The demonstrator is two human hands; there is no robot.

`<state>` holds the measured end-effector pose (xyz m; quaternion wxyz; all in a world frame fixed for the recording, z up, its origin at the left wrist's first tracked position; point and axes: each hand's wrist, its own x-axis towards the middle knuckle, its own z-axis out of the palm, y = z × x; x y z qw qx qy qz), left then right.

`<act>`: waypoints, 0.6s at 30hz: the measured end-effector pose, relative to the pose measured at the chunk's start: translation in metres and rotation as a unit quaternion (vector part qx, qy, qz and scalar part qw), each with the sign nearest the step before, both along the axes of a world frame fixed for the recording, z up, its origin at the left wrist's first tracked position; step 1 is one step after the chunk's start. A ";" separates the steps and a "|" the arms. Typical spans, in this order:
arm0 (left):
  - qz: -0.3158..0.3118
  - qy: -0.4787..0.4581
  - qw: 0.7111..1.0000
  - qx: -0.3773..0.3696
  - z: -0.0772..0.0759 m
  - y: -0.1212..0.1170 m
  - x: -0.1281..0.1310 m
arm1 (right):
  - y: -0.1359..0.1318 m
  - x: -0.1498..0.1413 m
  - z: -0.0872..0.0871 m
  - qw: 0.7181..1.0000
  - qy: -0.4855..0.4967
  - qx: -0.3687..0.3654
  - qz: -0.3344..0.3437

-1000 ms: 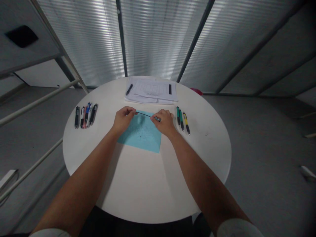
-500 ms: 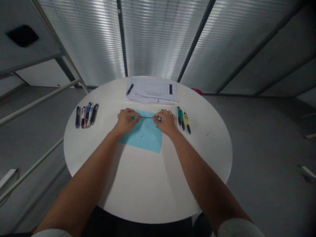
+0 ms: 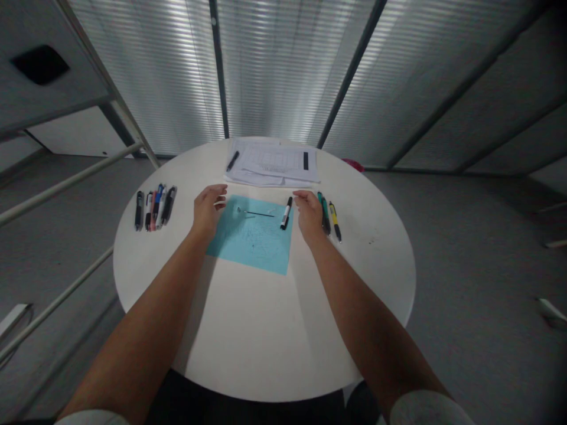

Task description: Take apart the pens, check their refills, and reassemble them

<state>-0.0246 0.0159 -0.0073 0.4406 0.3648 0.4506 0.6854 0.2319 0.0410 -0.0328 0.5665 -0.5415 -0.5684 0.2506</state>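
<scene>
A light blue sheet (image 3: pixel 252 239) lies on the round white table (image 3: pixel 248 330). On its far part rest a thin black ink refill (image 3: pixel 259 213), a tiny part (image 3: pixel 240 209) at the refill's left end, and a black-and-white pen barrel (image 3: pixel 286 213). My left hand (image 3: pixel 208 209) is at the sheet's left far corner, fingers loosely spread, holding nothing. My right hand (image 3: pixel 309 212) rests just right of the pen barrel, fingers relaxed and empty, beside three pens (image 3: pixel 328 215).
Several pens (image 3: pixel 154 206) lie in a row at the table's left. A stack of white papers (image 3: pixel 272 162) with a black pen (image 3: pixel 232 160) and a black clip sits at the far edge. Metal rails run along the left.
Both hands have let go of the refill and pen barrel, which now lie on the blue sheet. The hands have moved apart to the sheet's sides.
</scene>
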 end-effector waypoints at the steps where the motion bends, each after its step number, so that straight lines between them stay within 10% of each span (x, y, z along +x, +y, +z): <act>1: -0.009 -0.078 0.997 -0.007 0.002 0.000 -0.002 | 0.000 0.000 0.000 0.999 0.036 -0.005 -0.003; 7: -0.049 -0.360 0.929 -0.067 0.005 -0.004 -0.015 | 0.000 -0.003 0.001 0.994 0.101 -0.018 -0.031; 18: -0.044 -0.399 0.912 -0.078 0.007 -0.006 -0.013 | 0.001 -0.003 -0.002 0.999 0.025 0.005 -0.046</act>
